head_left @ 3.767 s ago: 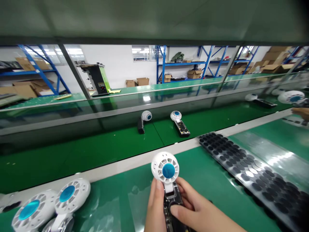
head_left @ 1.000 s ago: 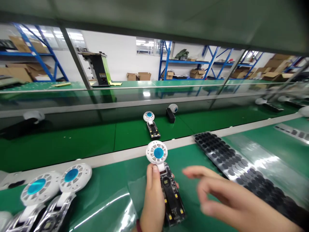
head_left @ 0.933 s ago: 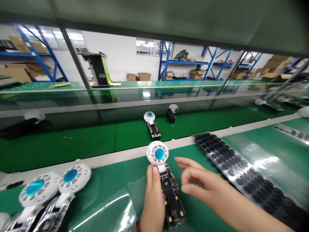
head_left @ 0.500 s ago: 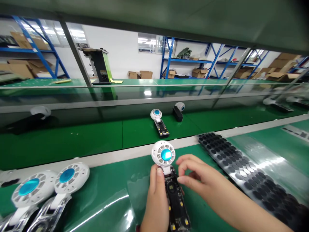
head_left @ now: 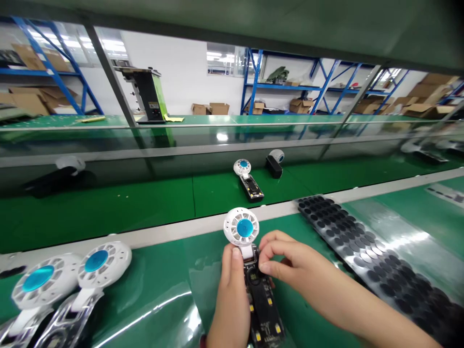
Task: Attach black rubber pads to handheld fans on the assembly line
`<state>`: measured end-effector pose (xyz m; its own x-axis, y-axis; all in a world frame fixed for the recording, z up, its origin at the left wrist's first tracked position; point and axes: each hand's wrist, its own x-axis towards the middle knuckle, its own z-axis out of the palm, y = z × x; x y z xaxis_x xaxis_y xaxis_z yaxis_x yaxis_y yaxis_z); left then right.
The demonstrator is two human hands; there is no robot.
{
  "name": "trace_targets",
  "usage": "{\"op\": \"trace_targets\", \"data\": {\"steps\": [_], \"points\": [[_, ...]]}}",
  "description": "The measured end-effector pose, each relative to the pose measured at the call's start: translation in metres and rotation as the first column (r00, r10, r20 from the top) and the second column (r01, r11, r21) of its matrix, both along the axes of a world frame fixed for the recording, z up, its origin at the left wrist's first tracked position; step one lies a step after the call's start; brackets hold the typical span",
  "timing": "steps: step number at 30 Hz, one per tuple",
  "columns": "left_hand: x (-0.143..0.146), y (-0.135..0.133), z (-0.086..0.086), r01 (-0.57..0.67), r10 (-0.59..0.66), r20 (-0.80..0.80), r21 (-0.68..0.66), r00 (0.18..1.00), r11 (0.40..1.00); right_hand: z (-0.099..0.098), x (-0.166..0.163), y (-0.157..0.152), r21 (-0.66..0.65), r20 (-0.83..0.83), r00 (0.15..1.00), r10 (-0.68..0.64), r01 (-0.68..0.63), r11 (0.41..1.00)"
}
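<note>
My left hand grips a small handheld fan by its black circuit-board handle, thumb resting just under the white round head with its blue centre. My right hand is over the top of the handle, thumb and forefinger pinched together right beside the fan's neck. Whatever sits between those fingertips is too small to make out. The fan is held just above the green mat, near its front edge.
A long sheet of black round pads lies to the right. Two more white fans lie at the lower left. On the green conveyor belt beyond the white rail sit another fan and a black-bodied one.
My right hand came in from the right and pinched down at the fan's neck. The fans on the belt drifted to the right. My left hand kept its hold.
</note>
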<state>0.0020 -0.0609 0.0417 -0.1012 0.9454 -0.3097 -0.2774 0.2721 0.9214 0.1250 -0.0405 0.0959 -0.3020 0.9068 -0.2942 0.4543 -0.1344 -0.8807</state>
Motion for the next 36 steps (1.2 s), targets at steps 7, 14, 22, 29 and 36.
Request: {"op": "trace_targets", "data": {"steps": [7, 14, 22, 29, 36], "points": [[0.001, 0.002, -0.006, 0.039, -0.04, -0.057, -0.011, 0.998, 0.999, -0.002, -0.014, -0.006, 0.041, 0.068, 0.997, -0.036, 0.033, 0.999], [0.0, 0.001, -0.005, 0.029, -0.034, -0.09, -0.058, 0.995, 0.998, -0.005, -0.015, -0.006, 0.039, 0.07, 0.997, -0.038, 0.035, 0.999], [0.0, 0.0, -0.004, 0.034, -0.042, -0.093, -0.086, 0.995, 0.996, -0.006, -0.016, -0.008, 0.051, 0.086, 0.995, -0.058, 0.054, 0.997], [0.0, 0.001, -0.005, 0.068, -0.071, -0.05, -0.07, 0.996, 0.995, -0.01, -0.016, -0.008, 0.095, 0.127, 0.99, -0.056, 0.044, 0.994], [0.001, 0.002, -0.009, 0.03, -0.032, -0.036, -0.064, 0.999, 0.998, -0.016, -0.015, -0.008, 0.102, 0.11, 0.991, -0.07, 0.059, 0.993]]}}
